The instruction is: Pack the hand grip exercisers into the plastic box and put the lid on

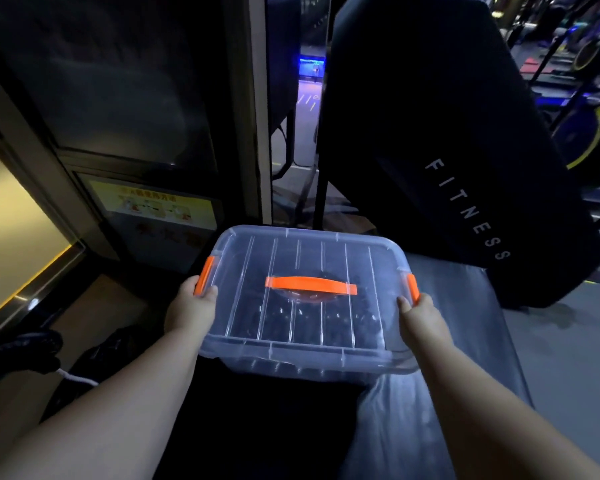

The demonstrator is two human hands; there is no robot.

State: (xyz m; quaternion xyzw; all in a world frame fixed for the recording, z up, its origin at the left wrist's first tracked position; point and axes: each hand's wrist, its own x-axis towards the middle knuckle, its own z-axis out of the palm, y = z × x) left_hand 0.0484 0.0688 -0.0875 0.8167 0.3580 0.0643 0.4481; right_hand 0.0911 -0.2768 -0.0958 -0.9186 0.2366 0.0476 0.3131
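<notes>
Through the clear lid point(305, 258) of the box point(291, 367) the things inside show only as dark, blurred shapes; they cannot be counted. The fingers of the left hand point(187, 310) and of the right hand point(420, 317) go under the box rim and are hidden; only the thumbs show. Both forearms are cut by the bottom edge. The writing on the yellow sign point(156, 209) is too blurred to read.

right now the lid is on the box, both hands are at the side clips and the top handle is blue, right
The handle is orange, not blue; the head view shows it. The lid is on the box, left hand and right hand at the side clips.
</notes>
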